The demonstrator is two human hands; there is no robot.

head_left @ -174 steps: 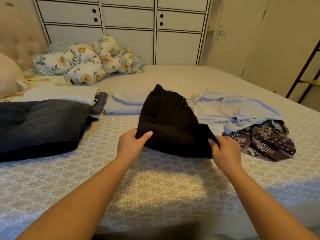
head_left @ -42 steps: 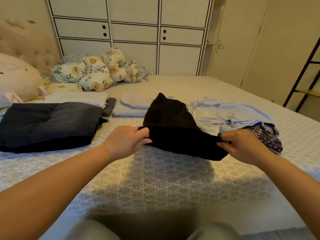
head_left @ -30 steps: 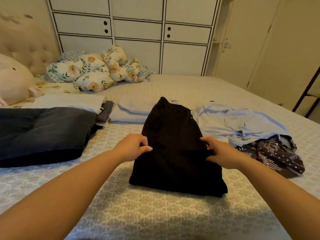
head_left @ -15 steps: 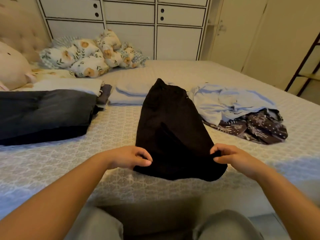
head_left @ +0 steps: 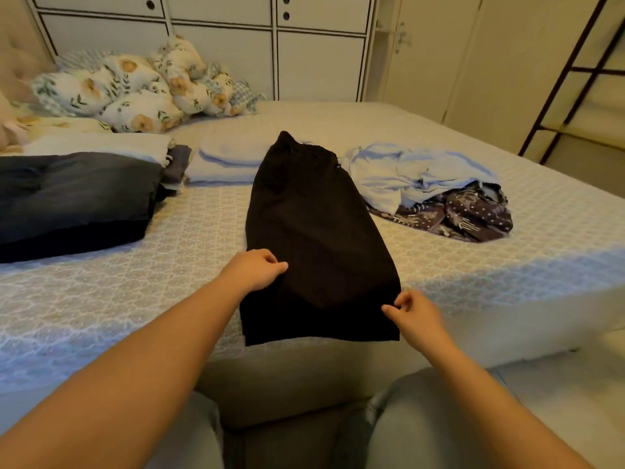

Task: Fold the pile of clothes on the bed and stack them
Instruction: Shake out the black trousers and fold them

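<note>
Across the quilted bed (head_left: 135,299) the black garment (head_left: 314,231) lies lengthwise, near hem at the mattress edge, left hand (head_left: 252,270) and right hand (head_left: 414,311) pinching its side edges; soft, light and limp, it looks best gripped at hem corners.

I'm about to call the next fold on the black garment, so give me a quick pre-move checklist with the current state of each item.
1. black garment lies flat lengthwise on the bed: ok.
2. Near hem fully on the bed: not ok, it hangs over the edge.
3. left hand on the garment's left edge: ok.
4. right hand pinches the right edge near the hem: ok.
5. Far end free of the folded light blue item: cannot tell.
6. Unfolded pile clear of the fold: ok.
</note>
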